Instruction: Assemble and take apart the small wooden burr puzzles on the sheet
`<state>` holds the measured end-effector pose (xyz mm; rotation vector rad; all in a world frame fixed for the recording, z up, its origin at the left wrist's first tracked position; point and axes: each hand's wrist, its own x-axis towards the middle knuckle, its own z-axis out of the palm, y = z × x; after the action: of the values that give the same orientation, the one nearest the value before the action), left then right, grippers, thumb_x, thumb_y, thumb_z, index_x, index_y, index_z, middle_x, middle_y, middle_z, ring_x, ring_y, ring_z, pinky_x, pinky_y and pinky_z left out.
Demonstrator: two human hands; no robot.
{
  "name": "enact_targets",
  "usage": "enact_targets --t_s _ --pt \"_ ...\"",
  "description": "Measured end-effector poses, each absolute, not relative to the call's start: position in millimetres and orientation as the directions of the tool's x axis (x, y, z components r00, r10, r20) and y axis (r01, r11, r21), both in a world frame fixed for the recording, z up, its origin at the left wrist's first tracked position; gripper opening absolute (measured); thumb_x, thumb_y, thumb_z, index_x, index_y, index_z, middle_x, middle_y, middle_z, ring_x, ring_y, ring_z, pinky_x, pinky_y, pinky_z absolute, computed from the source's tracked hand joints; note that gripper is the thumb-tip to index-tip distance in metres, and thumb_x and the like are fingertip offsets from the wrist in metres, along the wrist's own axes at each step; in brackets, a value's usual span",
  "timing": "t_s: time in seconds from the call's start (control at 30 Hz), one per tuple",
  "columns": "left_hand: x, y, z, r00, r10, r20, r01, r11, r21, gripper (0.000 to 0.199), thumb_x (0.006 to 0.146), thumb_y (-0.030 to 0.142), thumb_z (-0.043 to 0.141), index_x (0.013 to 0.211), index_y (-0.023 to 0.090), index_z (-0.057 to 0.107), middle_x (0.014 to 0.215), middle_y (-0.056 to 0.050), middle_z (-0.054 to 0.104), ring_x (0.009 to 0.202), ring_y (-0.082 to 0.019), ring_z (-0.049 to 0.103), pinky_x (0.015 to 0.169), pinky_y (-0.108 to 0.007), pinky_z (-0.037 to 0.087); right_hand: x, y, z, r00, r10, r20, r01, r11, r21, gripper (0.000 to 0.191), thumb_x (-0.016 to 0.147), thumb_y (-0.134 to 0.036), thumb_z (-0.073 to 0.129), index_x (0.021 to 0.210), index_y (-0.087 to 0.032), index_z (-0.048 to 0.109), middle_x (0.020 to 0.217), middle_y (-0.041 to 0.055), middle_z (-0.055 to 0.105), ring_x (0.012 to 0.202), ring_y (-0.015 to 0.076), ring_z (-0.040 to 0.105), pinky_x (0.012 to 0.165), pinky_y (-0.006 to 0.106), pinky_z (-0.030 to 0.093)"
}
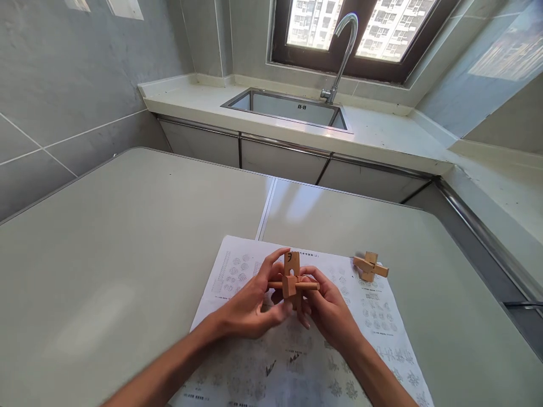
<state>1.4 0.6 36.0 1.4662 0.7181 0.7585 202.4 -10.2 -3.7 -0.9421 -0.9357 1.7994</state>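
Observation:
Between my two hands I hold an interlocking wooden puzzle (289,285) above a printed sheet. One upright piece of it carries a black mark near the top, and a thin bar crosses it sideways. My left hand (254,308) grips it from the left, thumb below and a finger at the top of the upright piece. From the right, my right hand (328,305) has its fingers around the bar's end and the lower part. Fingers hide the puzzle's underside. A second wooden cross-shaped puzzle (370,267) lies at the sheet's upper right edge.
The printed sheet (237,362), with small diagrams, lies on a pale table (106,254) that has a seam (266,209). Beyond the table's far edge are a counter (382,133), a sink (288,107), a tap (345,51) and a window. Tiled walls stand at both sides.

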Motion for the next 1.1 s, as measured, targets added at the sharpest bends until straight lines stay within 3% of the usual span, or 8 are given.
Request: enact_targets --t_s 0.1,0.33,0.47,0.63,0.73,0.83,0.93,1.1 --pt "2.0 -1.8 34.6 0.596 0.802 0.031 0.003 -0.041 0.999 0.085 0.098 0.033 0.068 0.165 0.034 0.015 0.128 -0.010 0.064 0.106 -0.025 0.073 0.100 -0.044 0.057 202.9 -11.1 -5.7 -0.335 0.919 -0.208 -0.332 -0.321 -0.887 0.036 0.099 -0.055 0.071 0.114 -0.024 0.061 0.065 -0.0074 0.050 0.049 0.0096 0.044 0.045 0.022 0.045" --pt "3.2 4.0 22.6 0.540 0.841 0.042 0.015 -0.059 0.998 0.061 0.102 0.046 0.064 0.153 0.027 0.038 0.124 -0.010 0.066 0.110 -0.026 0.071 0.096 -0.037 0.056 203.6 -10.8 -4.9 -0.356 0.906 -0.230 -0.350 -0.357 -0.866 0.034 0.097 -0.053 0.074 0.110 -0.024 0.061 0.062 -0.0080 0.048 0.048 0.0090 0.043 0.044 0.021 0.042" --pt "5.0 6.4 25.9 0.466 0.883 0.049 0.047 -0.080 0.996 0.058 0.098 0.053 0.069 0.144 0.025 0.050 0.123 -0.010 0.067 0.109 -0.025 0.068 0.094 -0.035 0.056 204.5 -9.2 -2.8 -0.382 0.897 -0.223 -0.411 -0.381 -0.828 0.033 0.095 -0.051 0.077 0.105 -0.023 0.063 0.061 -0.0080 0.046 0.050 0.0090 0.039 0.044 0.020 0.041" --pt "5.3 7.1 26.3 0.420 0.907 0.026 0.046 -0.050 0.998 0.061 0.090 0.063 0.074 0.133 0.023 0.059 0.113 -0.009 0.065 0.099 -0.023 0.065 0.077 -0.030 0.056 207.5 -9.3 -3.1 -0.462 0.861 -0.212 -0.477 -0.443 -0.759 0.030 0.094 -0.046 0.079 0.107 -0.022 0.066 0.066 -0.0051 0.052 0.053 0.0092 0.044 0.045 0.020 0.045" --pt "5.0 8.1 24.0 0.405 0.914 0.027 0.065 -0.058 0.996 0.053 0.097 0.063 0.066 0.131 0.023 0.063 0.118 -0.010 0.067 0.102 -0.024 0.065 0.083 -0.033 0.056 209.1 -8.2 -4.9 -0.491 0.845 -0.210 -0.518 -0.477 -0.710 0.030 0.093 -0.042 0.081 0.109 -0.020 0.070 0.067 -0.0045 0.053 0.052 0.0082 0.045 0.048 0.020 0.049" --pt "5.4 9.5 21.9 0.367 0.928 0.068 0.104 -0.113 0.988 0.051 0.104 0.061 0.056 0.139 0.024 0.061 0.131 -0.012 0.066 0.112 -0.027 0.065 0.095 -0.038 0.055 210.5 -4.4 -5.0 -0.440 0.865 -0.240 -0.596 -0.481 -0.643 0.026 0.087 -0.037 0.087 0.100 -0.019 0.073 0.070 -0.0039 0.056 0.053 0.0067 0.045 0.049 0.018 0.051" --pt "6.1 10.7 20.6 0.303 0.948 0.095 0.135 -0.142 0.981 0.054 0.105 0.060 0.053 0.145 0.025 0.056 0.135 -0.013 0.064 0.114 -0.027 0.064 0.098 -0.039 0.054 212.1 0.9 -3.3 -0.335 0.896 -0.293 -0.717 -0.444 -0.538 0.023 0.083 -0.028 0.090 0.098 -0.021 0.074 0.083 -0.0025 0.064 0.056 0.0052 0.049 0.051 0.014 0.053" --pt "5.9 11.9 20.8 0.286 0.956 0.069 0.154 -0.117 0.981 0.049 0.106 0.060 0.051 0.138 0.023 0.059 0.131 -0.013 0.064 0.110 -0.024 0.065 0.099 -0.038 0.052 214.1 7.3 -4.4 -0.112 0.941 -0.320 -0.829 -0.266 -0.492 0.022 0.083 -0.020 0.088 0.100 -0.024 0.074 0.100 0.0001 0.072 0.075 0.0089 0.066 0.072 0.018 0.066"
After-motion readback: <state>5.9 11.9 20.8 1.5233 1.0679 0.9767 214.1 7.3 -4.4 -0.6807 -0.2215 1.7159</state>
